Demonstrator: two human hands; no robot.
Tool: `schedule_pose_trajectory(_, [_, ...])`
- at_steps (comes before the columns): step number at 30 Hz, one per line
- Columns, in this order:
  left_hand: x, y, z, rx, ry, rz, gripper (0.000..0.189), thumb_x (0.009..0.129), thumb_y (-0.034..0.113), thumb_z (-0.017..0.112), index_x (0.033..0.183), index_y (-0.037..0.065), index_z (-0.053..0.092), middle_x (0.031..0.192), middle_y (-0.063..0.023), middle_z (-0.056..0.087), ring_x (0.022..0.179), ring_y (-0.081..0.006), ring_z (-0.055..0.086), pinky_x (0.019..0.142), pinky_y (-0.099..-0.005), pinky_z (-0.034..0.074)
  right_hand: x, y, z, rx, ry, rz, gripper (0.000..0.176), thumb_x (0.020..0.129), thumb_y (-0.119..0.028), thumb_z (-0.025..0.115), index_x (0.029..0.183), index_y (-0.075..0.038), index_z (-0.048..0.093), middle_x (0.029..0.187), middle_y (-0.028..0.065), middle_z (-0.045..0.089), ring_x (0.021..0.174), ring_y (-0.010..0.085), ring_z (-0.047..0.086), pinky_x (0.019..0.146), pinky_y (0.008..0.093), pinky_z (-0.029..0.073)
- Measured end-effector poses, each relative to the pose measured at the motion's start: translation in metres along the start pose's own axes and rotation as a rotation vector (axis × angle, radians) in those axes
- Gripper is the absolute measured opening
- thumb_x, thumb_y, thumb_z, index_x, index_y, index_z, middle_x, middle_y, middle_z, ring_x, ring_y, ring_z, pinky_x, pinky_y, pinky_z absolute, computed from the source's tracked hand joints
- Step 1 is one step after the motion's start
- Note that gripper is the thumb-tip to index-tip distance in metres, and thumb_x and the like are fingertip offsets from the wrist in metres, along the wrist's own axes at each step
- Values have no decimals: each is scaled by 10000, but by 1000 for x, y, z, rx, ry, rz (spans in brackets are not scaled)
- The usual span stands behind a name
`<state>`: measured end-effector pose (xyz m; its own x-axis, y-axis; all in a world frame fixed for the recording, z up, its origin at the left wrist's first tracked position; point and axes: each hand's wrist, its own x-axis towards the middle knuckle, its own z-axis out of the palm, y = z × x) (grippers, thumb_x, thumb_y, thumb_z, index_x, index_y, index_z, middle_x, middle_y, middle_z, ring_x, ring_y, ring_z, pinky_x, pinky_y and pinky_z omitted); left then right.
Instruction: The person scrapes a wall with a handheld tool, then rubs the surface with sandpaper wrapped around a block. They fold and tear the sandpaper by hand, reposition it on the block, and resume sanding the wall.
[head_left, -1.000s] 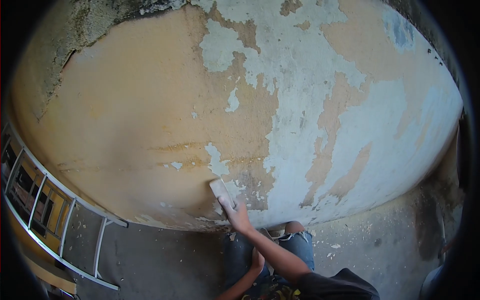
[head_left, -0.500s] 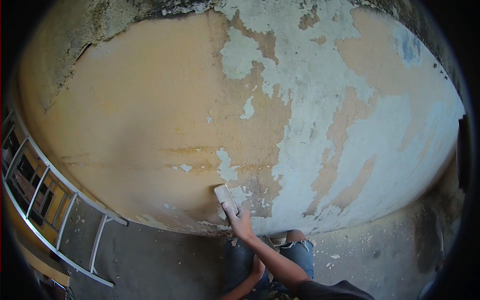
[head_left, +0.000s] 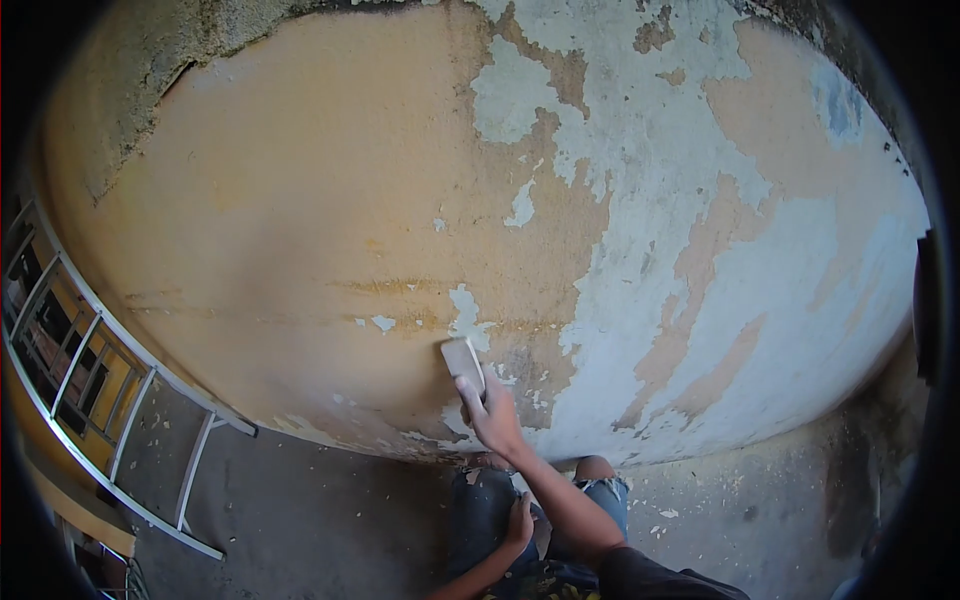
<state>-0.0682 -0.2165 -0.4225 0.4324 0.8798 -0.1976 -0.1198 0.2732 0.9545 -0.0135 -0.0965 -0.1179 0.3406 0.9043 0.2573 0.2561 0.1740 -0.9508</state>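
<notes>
1. Nearest the camera, the person's legs, in torn blue jeans (head_left: 480,512), were bent toward the wall, with the knees close to its foot.
2. The left hand (head_left: 520,522) lay low over the jeans, between the thighs. Its fingers looked partly curled, but whether it held anything could not be told.
3. The right arm, in a dark sleeve (head_left: 655,575), reached forward and up, past the left hand.
4. The right hand (head_left: 493,415) was closed around the lower part of a pale, flat block (head_left: 462,358), the thumb along its left side and the fingers mostly hidden behind it.
5. The block was tilted, its upper end leaning left, at the lower part of the wall (head_left: 330,180). Whether its face pressed flat there could not be told.
6. Just above the block was a small light patch (head_left: 467,312) in the yellowish coat; to the right spread a broad pale-blue area (head_left: 650,250) with ragged edges.
7. Grey floor (head_left: 320,510) ran along the wall's foot, with light flakes (head_left: 668,513) scattered to the right of the legs.
8. Well apart on the left stood a metal ladder (head_left: 187,490).
9. Rough, dark, crumbling plaster (head_left: 190,60) edged the wall's upper left.
</notes>
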Motion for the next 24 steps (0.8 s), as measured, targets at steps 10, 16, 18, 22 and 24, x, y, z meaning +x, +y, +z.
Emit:
schedule_pose_trajectory(10, [12, -24, -8, 45, 54, -166, 626, 1016, 493, 385, 1289, -63, 472, 1170, -185, 541, 966, -256, 575, 780, -349, 519, -5, -8, 5, 42, -58, 81, 450, 984, -437, 549, 846, -11, 588, 573, 14, 527, 516, 98, 524, 494, 293, 415])
schedule_pose_trajectory(16, [12, -33, -10, 52, 18, -162, 606, 1025, 470, 366, 1275, -71, 477, 1202, -212, 533, 995, -267, 576, 738, -356, 540, 17, -58, -2, 124, 86, -82, 455, 983, -440, 549, 830, -12, 570, 602, 18, 541, 514, 98, 524, 483, 291, 403])
schedule_pose_trajectory(18, [-1, -6, -2, 18, 78, -128, 584, 1022, 465, 382, 1267, -52, 499, 1219, -203, 537, 1010, -269, 577, 723, -346, 540, 28, -76, -8, 155, 116, -168, 452, 983, -441, 548, 826, -17, 564, 598, 16, 539, 510, 95, 519, 478, 292, 400])
schedule_pose_trajectory(22, [9, -25, -6, -86, 109, -198, 544, 1018, 456, 405, 1217, -35, 530, 1094, -151, 563, 910, -229, 575, 679, -324, 530, 0, -30, -8, 129, -57, 84, 451, 964, -476, 567, 870, -36, 570, 600, 2, 528, 507, 82, 512, 461, 277, 383])
schedule_pose_trajectory(24, [22, -27, 0, -139, 89, -205, 531, 1017, 454, 410, 1194, -30, 540, 1043, -133, 568, 868, -213, 571, 661, -319, 522, -21, -9, -3, 260, -131, 174, 496, 950, -513, 572, 877, -24, 612, 614, 0, 558, 517, 92, 513, 476, 270, 386])
